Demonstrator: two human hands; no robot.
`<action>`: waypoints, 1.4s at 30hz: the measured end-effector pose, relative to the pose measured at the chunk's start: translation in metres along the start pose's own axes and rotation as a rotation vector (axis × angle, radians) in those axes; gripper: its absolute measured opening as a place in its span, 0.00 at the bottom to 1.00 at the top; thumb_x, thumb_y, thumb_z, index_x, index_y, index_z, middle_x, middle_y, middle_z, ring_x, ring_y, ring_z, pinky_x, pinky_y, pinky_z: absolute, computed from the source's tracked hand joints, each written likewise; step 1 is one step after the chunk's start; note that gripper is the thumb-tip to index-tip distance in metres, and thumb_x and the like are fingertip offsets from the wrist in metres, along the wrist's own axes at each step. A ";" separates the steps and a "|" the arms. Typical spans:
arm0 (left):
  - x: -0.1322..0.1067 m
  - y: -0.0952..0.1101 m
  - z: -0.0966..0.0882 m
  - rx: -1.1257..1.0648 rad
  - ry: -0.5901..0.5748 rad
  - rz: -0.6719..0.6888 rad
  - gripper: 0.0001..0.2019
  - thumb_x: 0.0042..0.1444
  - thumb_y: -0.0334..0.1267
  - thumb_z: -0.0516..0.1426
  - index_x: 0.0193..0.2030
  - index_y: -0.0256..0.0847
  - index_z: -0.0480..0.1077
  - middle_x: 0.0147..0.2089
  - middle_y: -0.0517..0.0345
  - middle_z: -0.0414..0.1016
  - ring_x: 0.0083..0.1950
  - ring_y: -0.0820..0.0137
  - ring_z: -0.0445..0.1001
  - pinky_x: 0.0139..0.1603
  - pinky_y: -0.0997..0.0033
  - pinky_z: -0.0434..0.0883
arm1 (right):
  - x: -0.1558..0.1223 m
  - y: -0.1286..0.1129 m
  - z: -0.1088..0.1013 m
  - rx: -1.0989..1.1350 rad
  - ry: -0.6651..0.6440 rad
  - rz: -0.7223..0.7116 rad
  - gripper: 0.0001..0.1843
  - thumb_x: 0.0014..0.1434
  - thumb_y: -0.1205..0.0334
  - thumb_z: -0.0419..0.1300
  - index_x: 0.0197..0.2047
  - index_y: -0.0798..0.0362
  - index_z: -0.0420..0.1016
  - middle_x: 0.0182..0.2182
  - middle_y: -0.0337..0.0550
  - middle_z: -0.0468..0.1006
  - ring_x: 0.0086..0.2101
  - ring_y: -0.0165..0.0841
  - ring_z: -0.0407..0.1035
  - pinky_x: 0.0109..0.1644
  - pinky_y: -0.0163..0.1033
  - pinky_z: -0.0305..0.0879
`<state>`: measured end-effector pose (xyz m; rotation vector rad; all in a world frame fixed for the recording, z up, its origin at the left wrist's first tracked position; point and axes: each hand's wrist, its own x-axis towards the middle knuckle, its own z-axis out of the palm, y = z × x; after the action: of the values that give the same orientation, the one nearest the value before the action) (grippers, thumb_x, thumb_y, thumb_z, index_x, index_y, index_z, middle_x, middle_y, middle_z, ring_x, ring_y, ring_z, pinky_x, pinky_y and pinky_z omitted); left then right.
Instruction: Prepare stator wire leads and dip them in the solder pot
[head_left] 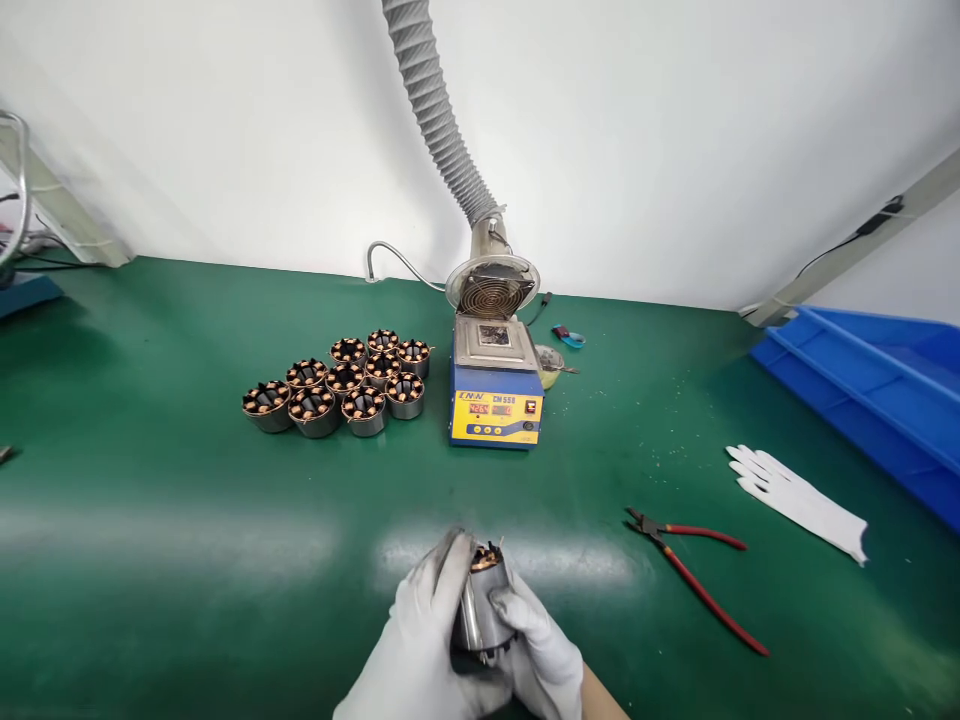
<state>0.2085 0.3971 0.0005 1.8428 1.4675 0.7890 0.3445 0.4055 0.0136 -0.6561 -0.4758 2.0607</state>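
A motor stator (484, 610), a grey steel ring with copper windings showing at its top, is held tilted between both hands near the front of the table. My left hand (424, 630), in a white glove, wraps its left side, fingertips up by the top rim. On the other side my right hand (540, 640), also gloved, grips with the thumb against the steel wall. Black prongs stick out at the stator's lower end. Beyond the hands, several similar stators (313, 412) stand upright in a cluster on the green table (187, 530).
A blue and yellow solder pot (495, 400) stands at the centre back beneath a fume extraction duct (442, 120). To the right lie red-handled pliers (697, 570), a white glove (799, 500) and a blue plastic bin (870, 390). A small cup (551, 365) sits beside the pot.
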 end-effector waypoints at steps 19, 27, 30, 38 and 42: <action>0.011 0.000 -0.006 -0.317 -0.064 -0.128 0.41 0.29 0.30 0.66 0.57 0.44 0.64 0.60 0.43 0.67 0.60 0.48 0.63 0.59 0.44 0.62 | 0.003 0.000 -0.018 0.320 0.014 0.145 0.21 0.47 0.48 0.64 0.39 0.55 0.76 0.33 0.46 0.79 0.40 0.40 0.71 0.49 0.47 0.62; 0.032 0.026 -0.013 -0.525 0.056 -0.105 0.16 0.36 0.35 0.64 0.37 0.47 0.78 0.43 0.52 0.80 0.48 0.54 0.75 0.48 0.57 0.72 | 0.004 0.004 -0.022 0.313 -0.035 0.131 0.23 0.51 0.47 0.60 0.41 0.57 0.76 0.33 0.46 0.79 0.31 0.34 0.72 0.36 0.36 0.65; 0.043 0.027 -0.018 -0.635 0.210 -0.284 0.13 0.51 0.47 0.57 0.29 0.41 0.77 0.32 0.54 0.80 0.38 0.60 0.76 0.40 0.65 0.73 | 0.004 0.003 -0.021 0.280 -0.081 0.162 0.28 0.50 0.43 0.59 0.42 0.61 0.76 0.33 0.49 0.78 0.29 0.34 0.71 0.30 0.34 0.63; 0.026 0.019 -0.012 -0.726 -0.150 -0.293 0.33 0.30 0.38 0.68 0.49 0.46 0.72 0.47 0.52 0.76 0.43 0.57 0.75 0.44 0.61 0.73 | 0.001 0.000 -0.017 0.257 0.036 0.147 0.32 0.47 0.38 0.57 0.45 0.55 0.72 0.38 0.48 0.77 0.39 0.39 0.70 0.44 0.42 0.63; 0.022 0.020 -0.002 -0.672 0.119 -0.401 0.20 0.32 0.34 0.66 0.37 0.45 0.78 0.44 0.52 0.78 0.44 0.57 0.75 0.43 0.63 0.74 | 0.001 0.003 -0.018 0.243 0.011 0.180 0.29 0.49 0.39 0.57 0.43 0.56 0.73 0.32 0.46 0.78 0.31 0.37 0.72 0.37 0.41 0.65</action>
<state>0.2230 0.4158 0.0194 0.9820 1.3553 1.0348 0.3532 0.4063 -0.0030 -0.5804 -0.1593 2.2374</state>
